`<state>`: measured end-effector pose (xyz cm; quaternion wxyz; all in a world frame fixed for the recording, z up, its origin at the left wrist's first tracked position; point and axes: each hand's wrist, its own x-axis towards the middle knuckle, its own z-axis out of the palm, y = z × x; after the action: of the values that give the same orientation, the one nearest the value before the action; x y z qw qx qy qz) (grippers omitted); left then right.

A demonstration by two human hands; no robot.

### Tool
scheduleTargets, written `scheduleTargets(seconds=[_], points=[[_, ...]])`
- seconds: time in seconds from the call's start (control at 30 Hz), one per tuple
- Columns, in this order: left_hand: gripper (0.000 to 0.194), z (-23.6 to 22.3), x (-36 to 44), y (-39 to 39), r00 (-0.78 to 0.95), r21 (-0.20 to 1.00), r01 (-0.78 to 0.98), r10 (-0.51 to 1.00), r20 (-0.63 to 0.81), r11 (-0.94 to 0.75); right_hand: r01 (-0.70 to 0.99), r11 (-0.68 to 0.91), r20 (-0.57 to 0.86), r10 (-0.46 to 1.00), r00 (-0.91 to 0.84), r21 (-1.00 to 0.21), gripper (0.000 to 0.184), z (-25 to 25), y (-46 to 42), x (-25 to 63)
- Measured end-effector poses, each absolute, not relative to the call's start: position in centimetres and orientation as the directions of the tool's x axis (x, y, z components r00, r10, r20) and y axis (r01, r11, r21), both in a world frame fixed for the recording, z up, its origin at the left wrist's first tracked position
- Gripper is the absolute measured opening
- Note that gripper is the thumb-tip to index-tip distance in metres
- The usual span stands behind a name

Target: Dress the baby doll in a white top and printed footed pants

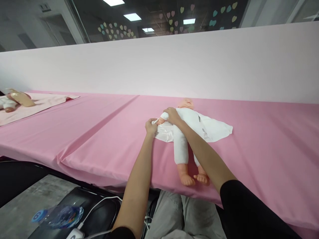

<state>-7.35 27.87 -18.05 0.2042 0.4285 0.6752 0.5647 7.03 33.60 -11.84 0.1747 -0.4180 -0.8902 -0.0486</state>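
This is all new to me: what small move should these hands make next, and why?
Perhaps the left hand should ease the loose white cloth over the bare forearm of the baby doll: that hand is at the cloth's edge by the forearm, while the right hand rests near the white cuff.

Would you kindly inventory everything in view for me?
doll: one, peach and white, centre
garment: one, white, flanking doll
cover: one, pink, beneath doll
cloth: one, pale pink, left
doll-like item: one, tan and white, on cloth
bottle: one, clear, blue-capped, on chair
chair: one, black, lower left
cables: several, white, lower left
adapter: one, white, bottom
partition: one, white, behind cover
heart decals: many, pastel, top
lights: four, white, top
trousers: one, grey, bottom
left hand: one, by doll's forearm
right hand: one, on doll's arm
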Motion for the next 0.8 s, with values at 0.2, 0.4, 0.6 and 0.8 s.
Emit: scheduleTargets(seconds=[0.2, 0.4, 0.6, 0.8], points=[[0.047, -18.2, -7.2, 27.9, -0.551, 0.961, 0.273, 0.811, 0.197, -0.048, 0.742, 0.653, 0.407, 0.726, -0.554, -0.153, 0.044, -12.1, 34.0, 7.0], [0.053, -17.9, -6.9, 27.7, -0.514, 0.949, 0.306, 0.826, 0.230, -0.074, 0.722, 0.662, 0.442, 0.719, -0.536, -0.201, 0.039, -12.0, 33.9, 7.1], [0.053, -18.1, -6.2, 26.8, -0.425, 0.849, 0.516, 0.827, 0.368, -0.113, 0.704, 0.644, 0.478, 0.739, -0.474, -0.298, 0.040, -11.7, 33.9, 7.2], [0.049, -17.9, -4.8, 25.7, -0.265, 0.695, 0.704, 0.852, 0.452, -0.150, 0.692, 0.592, 0.517, 0.778, -0.357, -0.413, 0.040, -11.6, 34.6, 7.2]])
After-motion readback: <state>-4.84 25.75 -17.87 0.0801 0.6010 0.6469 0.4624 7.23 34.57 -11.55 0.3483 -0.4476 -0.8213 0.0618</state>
